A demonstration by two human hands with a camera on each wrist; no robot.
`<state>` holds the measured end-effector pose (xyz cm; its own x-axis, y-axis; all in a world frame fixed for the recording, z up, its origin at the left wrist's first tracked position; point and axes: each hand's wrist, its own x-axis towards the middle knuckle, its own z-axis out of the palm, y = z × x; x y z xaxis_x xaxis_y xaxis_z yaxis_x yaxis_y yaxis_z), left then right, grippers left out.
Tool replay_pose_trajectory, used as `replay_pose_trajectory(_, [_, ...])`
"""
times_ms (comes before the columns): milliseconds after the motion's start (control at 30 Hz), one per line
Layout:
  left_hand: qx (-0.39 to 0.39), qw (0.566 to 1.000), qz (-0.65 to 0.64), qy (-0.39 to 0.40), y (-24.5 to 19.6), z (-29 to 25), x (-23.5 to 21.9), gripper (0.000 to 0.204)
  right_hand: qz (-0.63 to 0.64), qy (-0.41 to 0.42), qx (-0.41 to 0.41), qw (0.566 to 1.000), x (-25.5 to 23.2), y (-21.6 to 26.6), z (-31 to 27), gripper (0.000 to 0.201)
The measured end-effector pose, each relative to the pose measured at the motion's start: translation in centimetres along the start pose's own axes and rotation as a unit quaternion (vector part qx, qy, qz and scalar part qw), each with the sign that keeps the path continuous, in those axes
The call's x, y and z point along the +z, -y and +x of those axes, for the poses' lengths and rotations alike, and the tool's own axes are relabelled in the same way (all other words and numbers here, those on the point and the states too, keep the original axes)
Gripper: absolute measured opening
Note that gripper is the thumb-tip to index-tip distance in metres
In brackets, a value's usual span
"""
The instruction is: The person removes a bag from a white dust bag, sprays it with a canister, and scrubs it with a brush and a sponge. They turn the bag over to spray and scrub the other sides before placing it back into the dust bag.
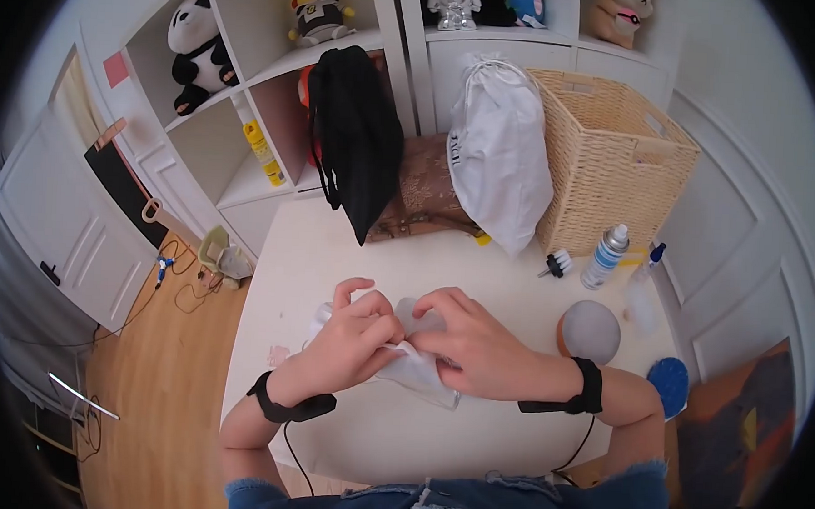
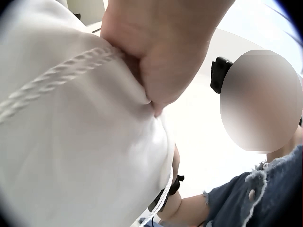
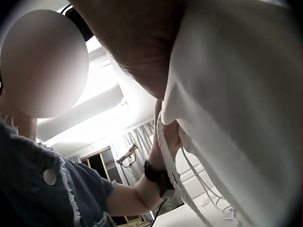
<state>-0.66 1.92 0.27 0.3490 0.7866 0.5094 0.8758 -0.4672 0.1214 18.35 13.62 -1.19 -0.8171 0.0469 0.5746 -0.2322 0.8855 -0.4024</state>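
A white cloth drawstring bag (image 1: pixel 413 371) is held up over the table between my two hands. Its twisted white cord (image 2: pixel 57 75) runs across the cloth in the left wrist view, and loose cord (image 3: pixel 170 163) hangs down in the right wrist view. My left hand (image 1: pixel 356 341) pinches the bag's edge, fingers curled, with the index finger lifted. Close beside it my right hand (image 1: pixel 478 350) grips the same edge with bent fingers. Folds of cloth hide some of the fingertips.
On the white table (image 1: pixel 345 443) stand a black drawstring bag (image 1: pixel 354 134), a full white bag (image 1: pixel 503 159), a wicker basket (image 1: pixel 602 172) and a spray can (image 1: pixel 606 257). A grey-topped round object (image 1: pixel 591 332) and a blue disc (image 1: pixel 668 386) lie at the right.
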Motion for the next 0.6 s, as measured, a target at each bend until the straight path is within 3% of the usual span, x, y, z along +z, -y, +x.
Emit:
replay_pose_trajectory(33, [0.010, 0.998, -0.048, 0.029, 0.0, 0.1, -0.3, 0.022, 0.000, 0.000, 0.000, 1.000, -0.1, 0.0, 0.1, 0.024])
replay_pose_trajectory(100, [0.017, 0.994, -0.095, 0.055, -0.1, 0.1, -1.5, 0.023, 0.084, 0.080, -0.030, 0.993, -0.6, -0.1, 0.1, 0.021])
replay_pose_trajectory(167, [0.057, 0.997, -0.001, 0.055, 0.1, -0.2, -3.2, 0.025, 0.056, 0.079, -0.038, 0.995, -2.2, -0.1, -0.3, 0.019])
replay_pose_trajectory(200, [0.051, 0.997, -0.002, 0.053, 0.7, -0.8, -4.0, 0.025, 0.026, 0.078, -0.044, 0.996, -3.3, -0.2, -0.7, 0.018])
replay_pose_trajectory(267, [0.043, 0.981, 0.187, 0.030, 2.4, -2.8, -5.8, 0.029, -0.065, 0.042, -0.028, 0.997, -5.7, -0.8, -2.2, 0.022])
replay_pose_trajectory(333, [0.009, 0.962, 0.273, 0.024, 3.9, -5.2, -7.0, 0.032, -0.165, 0.023, 0.002, 0.986, -8.3, -0.8, -3.9, 0.026])
replay_pose_trajectory(467, [-0.009, 0.942, 0.335, 0.002, 4.5, -9.3, -6.5, 0.036, -0.231, 0.028, 0.064, 0.970, -9.6, 0.0, -7.3, 0.029])
replay_pose_trajectory(533, [-0.028, 0.947, 0.321, -0.003, 4.3, -10.0, -5.5, 0.041, -0.216, 0.038, 0.076, 0.973, -8.8, -0.1, -8.1, 0.030])
replay_pose_trajectory(600, [-0.088, 0.971, 0.220, 0.018, 4.0, -9.7, -4.8, 0.044, -0.204, 0.044, 0.087, 0.974, -7.7, -0.6, -9.0, 0.030])
